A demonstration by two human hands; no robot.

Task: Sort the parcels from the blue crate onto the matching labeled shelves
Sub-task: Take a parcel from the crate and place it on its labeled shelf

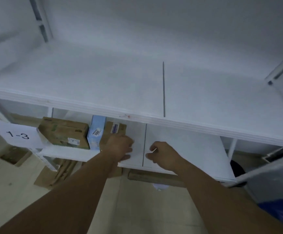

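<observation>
Smooth white boards all round; a paper label (17, 135) at nine o'clock reads "1-3". On the lower shelf (179, 149) stand a cardboard box (64, 132), a pale blue carton (96, 130) and a flat brown parcel (113, 130). The left hand (119, 146) lies against the parcel; I cannot tell its grip. At its three o'clock, the right hand (164, 154) is loosely curled and empty.

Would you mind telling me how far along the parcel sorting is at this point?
Done: a brown carton and a light blue box sit on the shelf by the 1-3 label. In hand: the left hand holds a brown parcel beside them; the right hand holds nothing. Left: the blue crate is cropped, contents unseen.
</observation>
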